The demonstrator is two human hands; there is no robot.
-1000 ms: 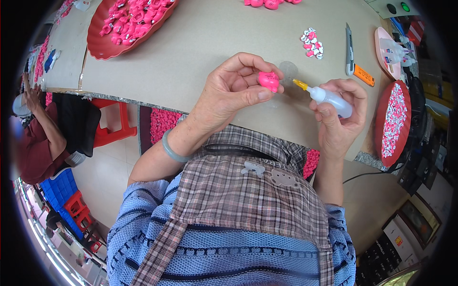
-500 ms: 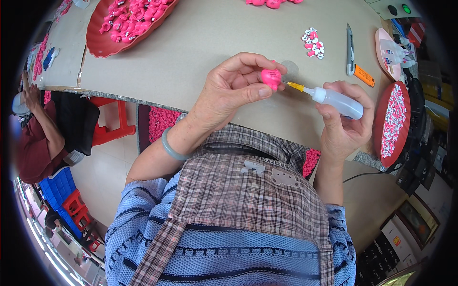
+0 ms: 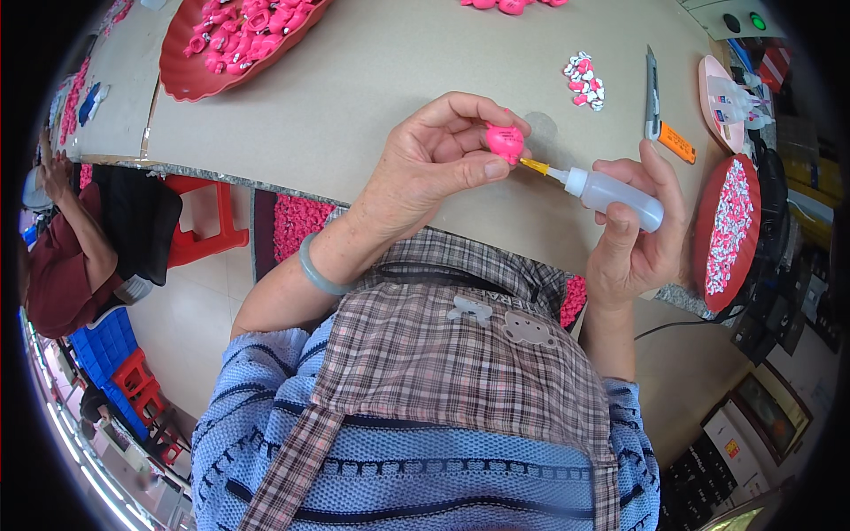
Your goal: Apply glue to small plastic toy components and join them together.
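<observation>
Assembly workshop: trays (image 3: 181, 75) of pink parts (image 3: 235, 35)

Both hands (image 3: 434, 159) (image 3: 633, 230) raised, fingers pinched.

The right hand (image 3: 636, 232) tilted the glue bottle (image 3: 609, 191) flatter and brought its yellow tip against the pink piece (image 3: 506, 141), which the left hand (image 3: 438, 159) had turned slightly.

Glossy pink plastic piece (image 3: 506, 140); translucent soft-plastic squeeze bottle (image 3: 613, 193) (orange nozzle); matt smooth tabletop (image 3: 372, 97).
</observation>
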